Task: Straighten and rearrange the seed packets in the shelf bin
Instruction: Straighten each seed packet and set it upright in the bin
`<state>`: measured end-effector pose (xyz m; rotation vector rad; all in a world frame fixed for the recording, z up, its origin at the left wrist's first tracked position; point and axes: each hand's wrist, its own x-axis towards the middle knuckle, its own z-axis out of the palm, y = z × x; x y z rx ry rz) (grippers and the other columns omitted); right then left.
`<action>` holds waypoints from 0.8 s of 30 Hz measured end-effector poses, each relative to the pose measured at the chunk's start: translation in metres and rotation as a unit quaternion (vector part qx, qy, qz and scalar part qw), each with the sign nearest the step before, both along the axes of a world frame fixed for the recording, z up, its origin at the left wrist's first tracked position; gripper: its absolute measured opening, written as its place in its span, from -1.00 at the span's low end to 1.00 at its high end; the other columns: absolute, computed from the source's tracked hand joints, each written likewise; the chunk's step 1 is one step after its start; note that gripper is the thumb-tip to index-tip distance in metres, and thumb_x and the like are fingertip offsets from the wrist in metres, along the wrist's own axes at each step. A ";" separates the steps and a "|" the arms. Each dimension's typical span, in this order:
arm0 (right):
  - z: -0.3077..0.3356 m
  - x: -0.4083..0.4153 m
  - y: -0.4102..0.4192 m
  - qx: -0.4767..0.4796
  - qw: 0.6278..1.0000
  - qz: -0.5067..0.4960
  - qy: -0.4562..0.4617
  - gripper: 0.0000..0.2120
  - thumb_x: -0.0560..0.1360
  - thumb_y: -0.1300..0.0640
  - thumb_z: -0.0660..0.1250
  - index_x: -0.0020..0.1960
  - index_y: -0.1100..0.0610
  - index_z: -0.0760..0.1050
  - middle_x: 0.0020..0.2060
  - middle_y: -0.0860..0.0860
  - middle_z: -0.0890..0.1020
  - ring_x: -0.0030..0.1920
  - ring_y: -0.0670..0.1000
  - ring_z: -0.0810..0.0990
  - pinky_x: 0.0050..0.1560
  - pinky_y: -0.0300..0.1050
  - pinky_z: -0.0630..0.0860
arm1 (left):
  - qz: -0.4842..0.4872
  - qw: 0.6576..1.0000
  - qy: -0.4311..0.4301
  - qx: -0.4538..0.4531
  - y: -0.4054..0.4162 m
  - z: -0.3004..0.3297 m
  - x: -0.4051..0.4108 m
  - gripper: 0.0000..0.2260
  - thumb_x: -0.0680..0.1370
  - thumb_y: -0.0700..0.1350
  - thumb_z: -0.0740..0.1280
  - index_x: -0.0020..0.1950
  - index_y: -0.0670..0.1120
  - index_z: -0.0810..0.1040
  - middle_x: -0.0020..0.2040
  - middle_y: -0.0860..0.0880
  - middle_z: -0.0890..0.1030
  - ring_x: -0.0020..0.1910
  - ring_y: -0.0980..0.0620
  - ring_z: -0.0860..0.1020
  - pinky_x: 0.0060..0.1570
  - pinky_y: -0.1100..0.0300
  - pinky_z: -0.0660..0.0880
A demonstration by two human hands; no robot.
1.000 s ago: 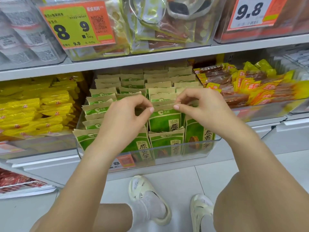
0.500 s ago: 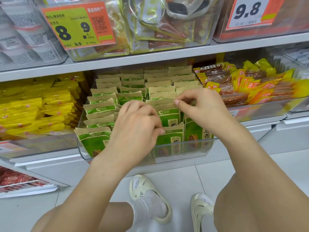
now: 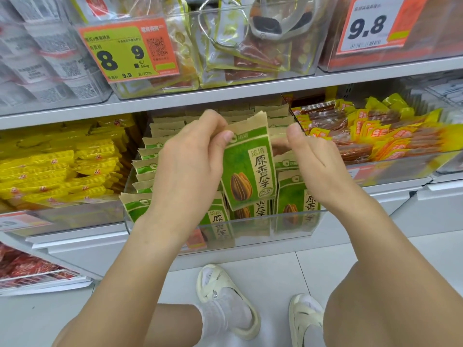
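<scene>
1. My left hand [image 3: 190, 166] is closed on 1 green packet [image 3: 248, 169], thumb on the front of its top left corner, fingers behind it.
2. The packet is raised clear above the rows, upright with a slight tilt, its face toward me.
3. My right hand [image 3: 315, 161] sits just beside the packet's right edge, thumb up and fingers curled; they look to reach in among the packets behind, but I cannot tell if they grip anything.
4. The other packets [image 3: 297, 204] stand in rows inside the clear bin [image 3: 250, 236], the nearest ones against its front wall.
5. Past the bin's left side lie yellow packs [image 3: 60, 171]; past its right side, red and yellow packs [image 3: 375, 136].
6. Above, on the next shelf, a price tag [image 3: 130, 52] reads 8 and 9.
</scene>
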<state>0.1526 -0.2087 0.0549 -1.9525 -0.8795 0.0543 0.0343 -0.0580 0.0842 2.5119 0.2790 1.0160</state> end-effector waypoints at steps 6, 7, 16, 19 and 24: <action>0.003 -0.018 -0.008 0.065 0.987 0.110 0.094 -0.65 0.39 -0.09 0.41 0.16 -0.09 0.52 0.01 -0.19 0.68 0.05 -0.18 0.63 0.10 -0.11 0.59 | -0.032 0.990 -0.088 -0.108 -0.004 0.017 -0.011 -0.93 0.62 -0.08 0.29 -0.06 0.00 0.52 -0.25 0.15 0.56 -0.25 0.12 0.50 -0.22 0.10 0.45; 0.007 -0.021 -0.008 0.086 0.982 0.124 0.113 -0.69 0.40 -0.03 0.42 0.13 -0.08 0.52 0.00 -0.17 0.69 0.04 -0.14 0.65 0.07 -0.11 0.60 | -0.045 0.984 -0.101 -0.141 -0.006 0.021 -0.014 -0.94 0.61 -0.07 0.30 -0.06 0.03 0.51 -0.26 0.15 0.57 -0.26 0.11 0.52 -0.22 0.07 0.47; 0.001 -0.067 -0.021 0.143 0.954 0.116 0.236 -0.66 0.32 0.04 0.40 0.08 0.09 0.55 -0.10 -0.02 0.72 -0.10 -0.06 0.69 -0.12 -0.18 0.61 | -0.144 0.876 0.095 -0.450 -0.023 -0.008 -0.062 -0.60 0.41 0.02 0.50 0.21 0.03 0.53 0.07 0.07 0.70 0.08 0.09 0.66 0.10 0.05 0.60; -0.018 -0.094 -0.029 0.151 0.937 0.102 0.298 -0.69 0.33 0.08 0.39 0.06 0.11 0.56 -0.13 0.00 0.73 -0.14 -0.06 0.69 -0.18 -0.20 0.60 | -0.159 0.837 0.103 -0.513 -0.036 -0.037 -0.086 -0.57 0.37 -0.05 0.44 0.24 -0.06 0.55 0.08 0.02 0.70 0.06 0.04 0.67 -0.06 0.17 0.62; -0.044 -0.131 -0.042 0.134 0.907 0.067 0.393 -0.68 0.42 0.02 0.38 0.14 0.08 0.58 -0.07 0.04 0.72 -0.13 -0.02 0.69 -0.24 -0.17 0.58 | -0.116 0.805 0.028 -0.581 -0.051 -0.066 -0.110 -0.62 0.41 -0.08 0.40 0.21 -0.11 0.57 -0.05 -0.07 0.73 -0.13 0.04 0.70 -0.22 0.24 0.58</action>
